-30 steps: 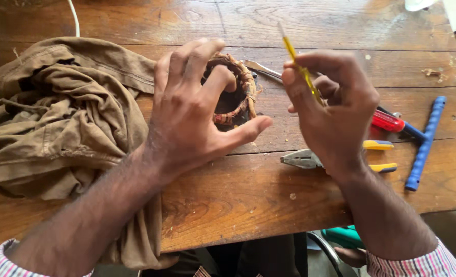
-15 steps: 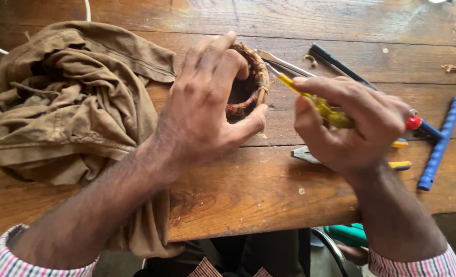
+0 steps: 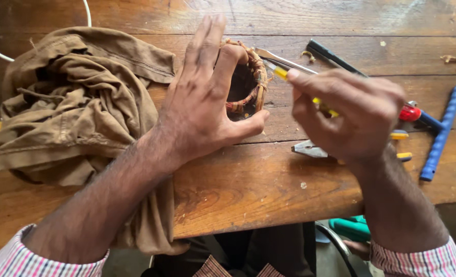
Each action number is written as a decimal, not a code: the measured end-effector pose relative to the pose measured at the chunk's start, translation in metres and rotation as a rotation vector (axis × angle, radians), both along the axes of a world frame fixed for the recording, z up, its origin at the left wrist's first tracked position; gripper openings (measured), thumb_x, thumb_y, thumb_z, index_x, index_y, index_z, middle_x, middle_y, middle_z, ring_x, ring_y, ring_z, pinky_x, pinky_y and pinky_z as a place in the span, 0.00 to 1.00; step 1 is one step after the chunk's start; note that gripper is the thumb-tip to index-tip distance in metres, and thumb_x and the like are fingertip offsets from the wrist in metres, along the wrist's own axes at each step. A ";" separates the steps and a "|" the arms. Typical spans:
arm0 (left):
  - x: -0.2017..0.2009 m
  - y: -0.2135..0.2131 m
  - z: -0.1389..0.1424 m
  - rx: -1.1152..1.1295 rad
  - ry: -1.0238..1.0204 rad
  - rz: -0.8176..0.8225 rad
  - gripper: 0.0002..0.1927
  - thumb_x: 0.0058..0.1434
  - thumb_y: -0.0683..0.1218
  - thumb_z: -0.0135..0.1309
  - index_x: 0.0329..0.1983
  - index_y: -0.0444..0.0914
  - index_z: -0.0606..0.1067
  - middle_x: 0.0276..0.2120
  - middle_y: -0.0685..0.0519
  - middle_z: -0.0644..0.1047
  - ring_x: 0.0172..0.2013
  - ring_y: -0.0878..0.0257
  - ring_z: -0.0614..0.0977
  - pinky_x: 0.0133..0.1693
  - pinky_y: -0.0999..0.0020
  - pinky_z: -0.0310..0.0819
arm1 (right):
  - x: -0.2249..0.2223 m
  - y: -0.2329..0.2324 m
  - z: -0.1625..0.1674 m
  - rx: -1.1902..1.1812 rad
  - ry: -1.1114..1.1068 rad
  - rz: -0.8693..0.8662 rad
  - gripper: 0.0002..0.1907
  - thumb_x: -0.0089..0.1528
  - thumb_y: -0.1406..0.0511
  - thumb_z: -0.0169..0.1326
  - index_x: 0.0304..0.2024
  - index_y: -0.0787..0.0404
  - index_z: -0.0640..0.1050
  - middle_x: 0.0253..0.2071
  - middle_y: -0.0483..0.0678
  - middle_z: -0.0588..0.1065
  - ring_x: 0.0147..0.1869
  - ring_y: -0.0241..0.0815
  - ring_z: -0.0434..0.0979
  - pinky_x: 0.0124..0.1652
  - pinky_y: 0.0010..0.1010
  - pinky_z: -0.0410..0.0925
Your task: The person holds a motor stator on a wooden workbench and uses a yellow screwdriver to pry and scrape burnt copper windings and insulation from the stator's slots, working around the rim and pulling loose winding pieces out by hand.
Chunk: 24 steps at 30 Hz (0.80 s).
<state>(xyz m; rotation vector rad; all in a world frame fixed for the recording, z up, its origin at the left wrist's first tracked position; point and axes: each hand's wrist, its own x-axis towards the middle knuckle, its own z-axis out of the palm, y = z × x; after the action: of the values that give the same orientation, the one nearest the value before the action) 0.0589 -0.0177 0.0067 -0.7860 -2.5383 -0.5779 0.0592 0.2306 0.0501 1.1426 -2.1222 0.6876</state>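
At centre frame, the left hand point(image 3: 207, 102) cupped the wound coil ring point(image 3: 248, 79) from the left side, thumb under its lower edge, index finger hooked over the top and down into the bore, other fingers splayed open and upright. The ring sat on the wooden tabletop point(image 3: 248, 190), tipped on edge so the opening faced the camera.

The right hand point(image 3: 351, 115) was closed in a pencil-type pinch on a thin yellow-handled tool point(image 3: 280, 74). Tool long axis ran from lower right to upper left, tip pointing at the ring's right rim. Tip was just beside or touching the winding; contact couldn't be confirmed from this view.

So: ring lay directly left of the right hand, and against the palm side of the left. Left hand was nearer, already gripping it.

Right of frame: pliers point(image 3: 310, 150) with yellow grips partly under the right hand, a red-handled tool point(image 3: 410, 113), a blue ribbed handle point(image 3: 443, 131), a black rod point(image 3: 335, 56). A crumpled brown cloth point(image 3: 69, 107) covered the left of frame, apart from the ring.
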 end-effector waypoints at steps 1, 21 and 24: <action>-0.001 0.000 0.000 0.015 -0.052 -0.002 0.47 0.59 0.69 0.63 0.66 0.34 0.59 0.69 0.27 0.54 0.70 0.32 0.56 0.65 0.29 0.59 | -0.001 0.000 0.002 -0.020 -0.007 -0.008 0.05 0.72 0.72 0.59 0.50 0.64 0.82 0.42 0.52 0.83 0.40 0.38 0.86 0.35 0.21 0.77; -0.005 0.004 0.000 -0.003 0.105 0.072 0.53 0.57 0.77 0.60 0.68 0.35 0.60 0.55 0.42 0.67 0.58 0.45 0.71 0.63 0.33 0.60 | 0.068 -0.037 -0.003 -0.185 -0.523 -0.387 0.17 0.64 0.73 0.59 0.56 0.60 0.82 0.39 0.48 0.83 0.41 0.31 0.83 0.43 0.24 0.74; -0.017 0.004 0.002 -0.058 -0.027 0.075 0.59 0.54 0.81 0.59 0.67 0.31 0.62 0.54 0.40 0.68 0.57 0.44 0.70 0.62 0.32 0.57 | 0.068 -0.038 -0.001 -0.202 -0.579 -0.403 0.16 0.65 0.71 0.58 0.56 0.60 0.82 0.40 0.48 0.84 0.42 0.31 0.83 0.42 0.23 0.74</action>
<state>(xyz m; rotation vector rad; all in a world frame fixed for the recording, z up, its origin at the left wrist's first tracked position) 0.0417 -0.0137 0.0087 -0.7042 -2.6077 -0.4954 0.1271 0.1930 0.0494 0.4041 -2.5705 1.0975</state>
